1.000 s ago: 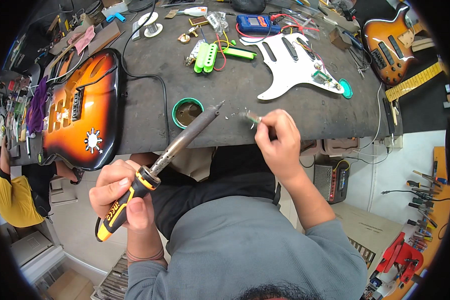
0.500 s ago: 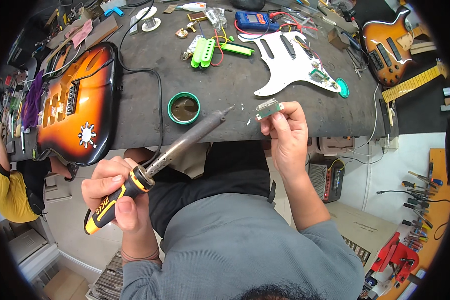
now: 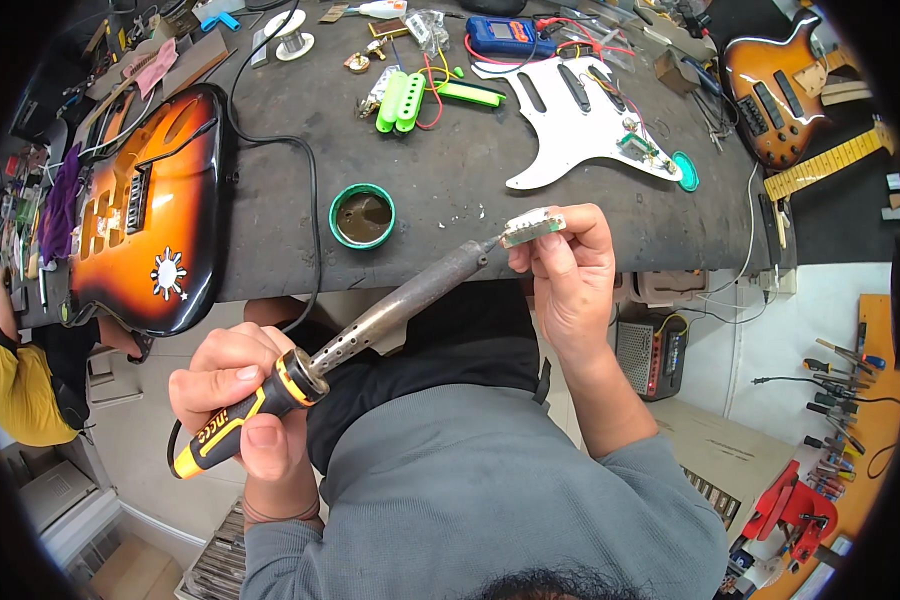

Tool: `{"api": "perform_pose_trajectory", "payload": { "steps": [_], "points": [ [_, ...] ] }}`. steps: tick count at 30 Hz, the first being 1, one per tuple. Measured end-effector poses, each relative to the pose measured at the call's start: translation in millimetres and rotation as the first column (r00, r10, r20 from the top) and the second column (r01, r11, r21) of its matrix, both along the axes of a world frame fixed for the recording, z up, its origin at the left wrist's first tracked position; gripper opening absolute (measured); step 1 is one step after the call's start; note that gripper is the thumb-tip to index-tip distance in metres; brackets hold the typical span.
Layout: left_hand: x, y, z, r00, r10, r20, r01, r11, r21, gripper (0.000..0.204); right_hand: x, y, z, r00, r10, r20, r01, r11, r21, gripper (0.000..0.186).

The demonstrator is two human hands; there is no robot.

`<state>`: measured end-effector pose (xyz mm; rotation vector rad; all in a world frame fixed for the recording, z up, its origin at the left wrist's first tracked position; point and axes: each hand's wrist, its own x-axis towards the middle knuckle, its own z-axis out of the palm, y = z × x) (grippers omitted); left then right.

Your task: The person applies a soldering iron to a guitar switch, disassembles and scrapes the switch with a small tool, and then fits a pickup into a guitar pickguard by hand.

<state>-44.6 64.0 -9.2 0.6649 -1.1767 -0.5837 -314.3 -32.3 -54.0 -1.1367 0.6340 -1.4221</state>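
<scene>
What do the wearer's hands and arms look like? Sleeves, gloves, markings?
Left hand and right hand: bare, no gloves. Grey, textured sleeves end around the elbows, no print visible. Thin line around the left forearm near its cuff; can't tell what.

"Soldering iron [image 3: 355, 340]?"
"Dull metal barrel [image 3: 400, 310], smooth plastic-looking handle [image 3: 235, 425]."
"And the guitar body [image 3: 175, 215] at left?"
"High gloss; the counter [image 3: 430, 185] beneath looks matt and scuffed, the far pickguard [image 3: 560, 128] smooth plastic."

I see left hand [image 3: 228, 380] curled in a grip beside my torso [image 3: 510, 480]; right hand [image 3: 575, 270] farther out, pinching, right forearm [image 3: 613, 385] bare.
</scene>
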Motion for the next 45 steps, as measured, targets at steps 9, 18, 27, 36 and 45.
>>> {"api": "perform_pose_trajectory", "payload": {
  "steps": [9,18,27,36,45],
  "points": [
    [0,-2,-2,0.999,0.004,0.046,-0.004,1.000,-0.009,0.031,2,2,2,0.996,-0.036,-0.077,0.033,0.999,-0.038,0.003],
    [0,-2,-3,0.999,0.007,0.034,-0.007,1.000,0.007,0.032,-2,1,2,0.993,-0.044,-0.109,0.036,0.997,-0.073,0.006],
    [3,-1,2,0.999,-0.038,0.013,0.037,0.997,0.066,0.033,-20,-14,11,0.905,-0.190,-0.381,-0.018,0.876,-0.481,0.022],
    [-6,5,-3,0.938,0.016,0.345,0.020,0.995,-0.099,0.035,-9,-2,10,0.960,-0.175,-0.219,0.105,0.948,-0.301,0.015],
    [-11,11,2,0.964,0.046,0.263,-0.036,0.998,-0.043,0.036,-9,-6,9,0.971,-0.157,-0.179,0.099,0.951,-0.294,0.009]
  ]
}}
